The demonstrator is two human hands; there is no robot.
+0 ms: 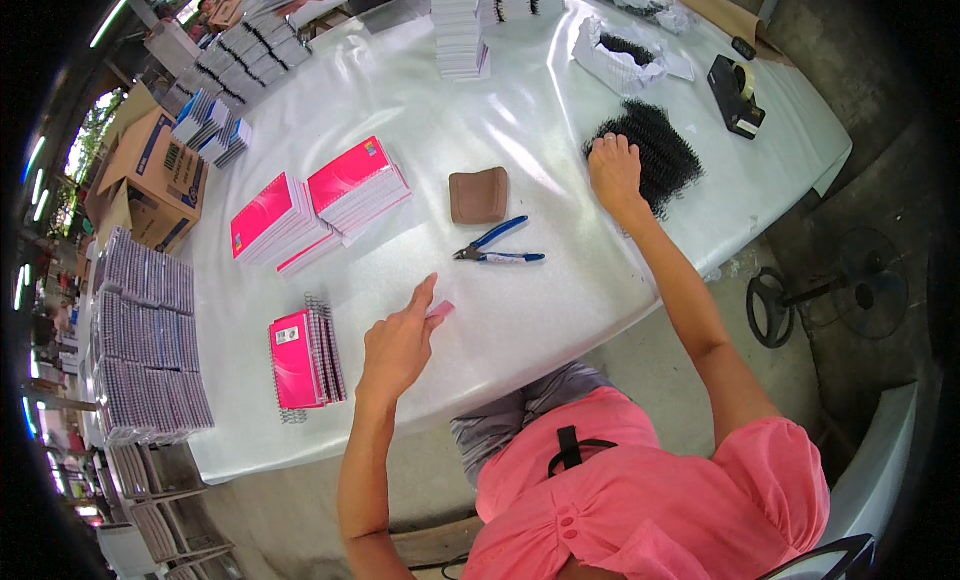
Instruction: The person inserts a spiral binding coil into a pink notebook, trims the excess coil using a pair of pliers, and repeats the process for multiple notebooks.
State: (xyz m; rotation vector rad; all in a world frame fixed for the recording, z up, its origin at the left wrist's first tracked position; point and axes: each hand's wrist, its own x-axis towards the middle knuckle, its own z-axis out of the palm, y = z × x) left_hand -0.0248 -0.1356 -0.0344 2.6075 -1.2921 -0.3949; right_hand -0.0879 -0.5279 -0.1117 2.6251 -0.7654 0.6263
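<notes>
My right hand (612,168) reaches out to a heap of black spiral binding coils (652,152) and rests on its near-left side; whether it grips a coil I cannot tell. My left hand (398,342) hovers over the white table (520,310) near its front edge, with a small pink piece (440,307) pinched at the fingertips. Left of that hand lies a short pile of pink spiral-bound notebooks (305,358). Blue-handled pliers (497,245) and a brown pad (479,195) lie between the two hands.
Two stacks of pink-covered unbound notebooks (315,205) sit at mid-left. White stacks (460,25), a tape dispenser (736,95) and a white bag of coils (625,55) stand farther back. Cardboard box (155,175) and more stacks at left. A fan (830,295) stands on the floor.
</notes>
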